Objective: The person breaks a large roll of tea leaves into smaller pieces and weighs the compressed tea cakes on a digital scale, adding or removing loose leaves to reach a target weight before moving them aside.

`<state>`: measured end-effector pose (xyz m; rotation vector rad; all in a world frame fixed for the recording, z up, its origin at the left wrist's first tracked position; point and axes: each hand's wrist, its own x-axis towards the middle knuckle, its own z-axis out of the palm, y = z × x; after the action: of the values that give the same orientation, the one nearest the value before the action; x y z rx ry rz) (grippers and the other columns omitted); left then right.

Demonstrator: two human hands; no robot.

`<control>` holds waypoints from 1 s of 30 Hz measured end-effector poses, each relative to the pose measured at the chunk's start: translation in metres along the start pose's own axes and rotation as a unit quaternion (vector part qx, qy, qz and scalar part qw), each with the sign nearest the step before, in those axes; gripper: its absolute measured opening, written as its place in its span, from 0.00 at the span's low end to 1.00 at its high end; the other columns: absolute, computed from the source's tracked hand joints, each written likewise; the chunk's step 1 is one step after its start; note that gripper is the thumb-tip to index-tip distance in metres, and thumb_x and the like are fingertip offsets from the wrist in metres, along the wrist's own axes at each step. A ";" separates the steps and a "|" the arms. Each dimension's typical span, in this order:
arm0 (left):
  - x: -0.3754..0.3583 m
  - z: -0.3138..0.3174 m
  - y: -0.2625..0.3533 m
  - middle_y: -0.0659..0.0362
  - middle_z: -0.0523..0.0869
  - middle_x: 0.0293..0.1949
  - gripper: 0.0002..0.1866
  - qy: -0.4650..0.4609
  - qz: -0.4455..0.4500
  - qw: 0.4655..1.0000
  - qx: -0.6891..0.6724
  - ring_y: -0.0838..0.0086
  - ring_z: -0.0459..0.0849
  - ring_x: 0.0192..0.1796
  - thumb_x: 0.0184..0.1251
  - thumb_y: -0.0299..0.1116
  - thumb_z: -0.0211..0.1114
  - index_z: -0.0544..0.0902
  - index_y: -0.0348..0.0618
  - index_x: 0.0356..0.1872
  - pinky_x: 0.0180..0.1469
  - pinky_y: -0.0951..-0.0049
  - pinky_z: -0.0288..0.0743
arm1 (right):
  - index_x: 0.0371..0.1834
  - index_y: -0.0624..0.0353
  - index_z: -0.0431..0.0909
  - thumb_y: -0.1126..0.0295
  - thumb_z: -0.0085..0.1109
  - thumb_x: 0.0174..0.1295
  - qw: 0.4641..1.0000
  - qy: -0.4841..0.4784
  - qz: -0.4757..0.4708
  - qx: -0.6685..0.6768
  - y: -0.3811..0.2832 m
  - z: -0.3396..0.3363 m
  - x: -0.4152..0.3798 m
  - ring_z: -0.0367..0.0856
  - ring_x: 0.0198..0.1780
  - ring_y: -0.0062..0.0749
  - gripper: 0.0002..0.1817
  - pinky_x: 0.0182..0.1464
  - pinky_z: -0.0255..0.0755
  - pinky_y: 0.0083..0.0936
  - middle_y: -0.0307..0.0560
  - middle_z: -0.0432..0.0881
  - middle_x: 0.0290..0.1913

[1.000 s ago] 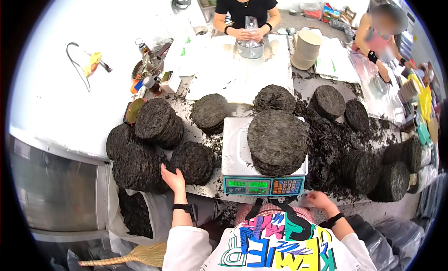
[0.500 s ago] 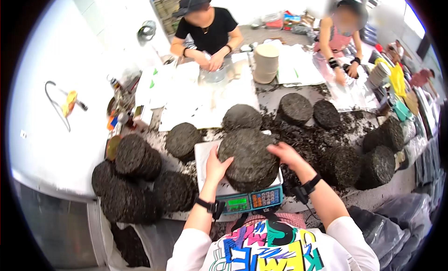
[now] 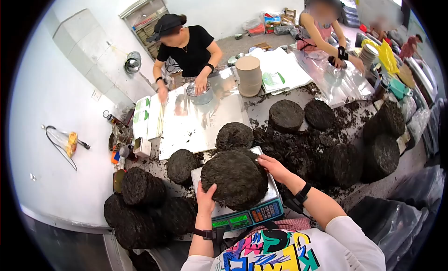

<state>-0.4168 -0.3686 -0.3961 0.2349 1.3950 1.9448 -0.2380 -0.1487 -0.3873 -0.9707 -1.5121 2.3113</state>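
Note:
A large round dark cake of pressed leaf-like material (image 3: 234, 180) is between my hands over the weighing scale (image 3: 269, 208), its broad face tilted toward me. My left hand (image 3: 206, 199) grips its lower left edge, thumb on the face. At the upper right edge, my right hand (image 3: 274, 169) holds it with the fingertips partly hidden behind the rim. The cake covers most of the scale's white pan, while the green display and keypad show in front. Just behind stands a smaller dark cake (image 3: 234, 136), with another dark cake (image 3: 182, 166) to the left.
Stacked dark cakes (image 3: 143, 187) stand at the left, and more cakes (image 3: 343, 164) at the right. Loose dark crumbs (image 3: 298, 152) cover the table between. Across the table, two people work beside a metal tin (image 3: 200, 94), a stack of pale discs (image 3: 248, 77) and clear sheets.
The large cake has tilted toward me and moved slightly left and down, my hands moving with it. The person across has spread their hands, one on the tin. The camera view has shifted.

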 end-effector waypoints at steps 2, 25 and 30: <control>-0.005 0.001 0.006 0.56 0.75 0.56 0.26 0.029 -0.029 0.999 -0.020 0.65 0.77 0.54 0.64 0.23 0.60 0.66 0.44 0.63 0.53 0.63 0.75 | 0.65 0.58 0.65 0.60 0.47 0.69 0.999 -0.038 -0.005 -0.004 0.009 -0.005 0.001 0.72 0.52 0.23 0.24 0.53 0.65 0.22 0.40 0.75 0.56; -0.014 -0.040 -0.058 0.49 0.66 0.60 0.34 0.145 0.126 0.958 0.213 0.60 0.67 0.61 0.60 0.27 0.65 0.57 0.34 0.64 0.63 0.62 0.61 | 0.44 0.64 0.73 0.77 0.60 0.53 0.889 0.278 -0.116 0.345 0.043 -0.135 -0.050 0.79 0.43 0.43 0.14 0.48 0.75 0.41 0.49 0.80 0.42; -0.021 0.007 0.016 0.49 0.67 0.62 0.32 0.052 0.188 0.939 0.282 0.61 0.66 0.64 0.62 0.36 0.65 0.62 0.35 0.63 0.65 0.61 0.60 | 0.51 0.64 0.72 0.76 0.59 0.57 0.939 0.108 -0.075 0.319 -0.007 -0.091 -0.070 0.79 0.48 0.41 0.17 0.51 0.74 0.41 0.49 0.79 0.48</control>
<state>-0.4048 -0.3794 -0.3736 0.7194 2.0862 1.8130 -0.1293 -0.1144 -0.3758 -0.8451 -0.6441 2.2532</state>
